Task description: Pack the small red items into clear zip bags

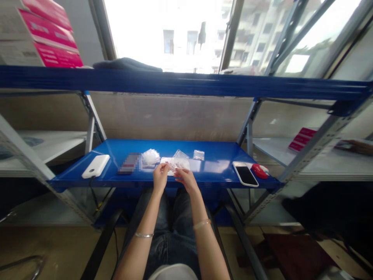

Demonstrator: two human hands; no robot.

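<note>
Left hand (160,177) and right hand (187,179) work close together over the front edge of a blue shelf (217,149), at the centre of a clock face whose twelve points to the window. The left pinches a clear plastic packet (171,167) between thumb and fingers; the right has its fingers bent at the packet's other side, and whether they grip it or only touch it cannot be told. The packet seems to hold small reddish bits, too small to name.

At one o'clock, just beyond the fingertips, lies a larger clear bag (181,156), creased and see-through, partly over a white sheet (163,160); its contents cannot be made out. At two o'clock, apart from these, a small flat bag (199,154) lies with something darker along its lower part. At ten o'clock rests a loose heap of clear bags (150,156), whitish where they overlap.

Between nine and ten lies a dark rectangular item (129,163), its surface blurred by pixels. Farther out at nine is a white device (96,166) with a black cable. At three o'clock sit a white-edged phone (245,174) and, just beside it, a red object (260,171). Well beyond, between ten and eleven, pink-and-white boxes (55,35) are stacked above the blue upper beam (186,83); what they contain is hidden.
</note>
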